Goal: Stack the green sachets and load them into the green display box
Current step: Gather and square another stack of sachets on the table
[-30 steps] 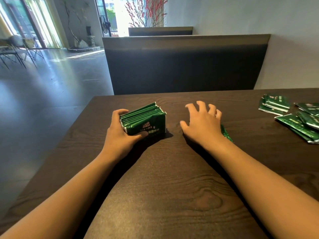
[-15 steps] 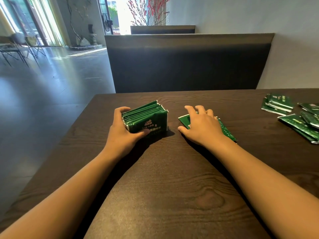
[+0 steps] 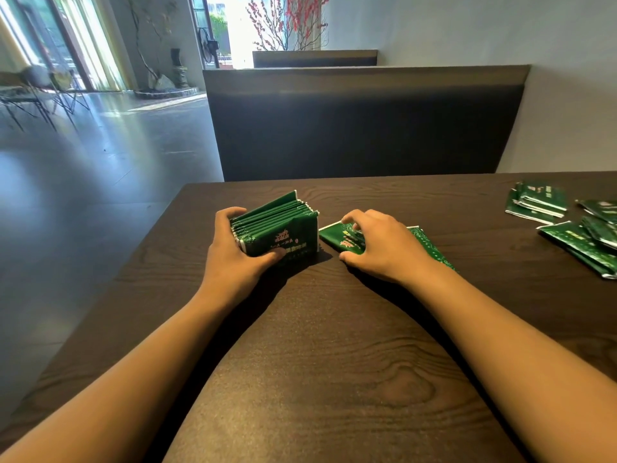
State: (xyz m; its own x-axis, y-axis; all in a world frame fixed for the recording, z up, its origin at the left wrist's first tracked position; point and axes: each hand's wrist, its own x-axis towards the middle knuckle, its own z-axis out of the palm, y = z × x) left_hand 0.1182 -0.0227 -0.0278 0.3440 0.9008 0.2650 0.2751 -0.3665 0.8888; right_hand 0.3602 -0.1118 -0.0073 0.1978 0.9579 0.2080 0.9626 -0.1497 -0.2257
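Left hand (image 3: 238, 259) clamped round upright stack (image 3: 278, 228) of sachets near table's (image 3: 300, 379) far edge. Right hand (image 3: 384, 248) curled over flat sachet (image 3: 337, 235) just beside, probably pinching it. Light, slick, floppy: best pinched at edges. Loose sachets (image 3: 567, 225) toward far right corner.

Green sachets (image 3: 277, 225) stand stacked on edge; more (image 3: 344, 236) lie flat beside.

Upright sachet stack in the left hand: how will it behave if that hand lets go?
The stack stands on edge, held by the left hand, so it would probably fan out or topple. The packs look thin and glossy, likely light and slippery. The table looks smooth, so they may slide.
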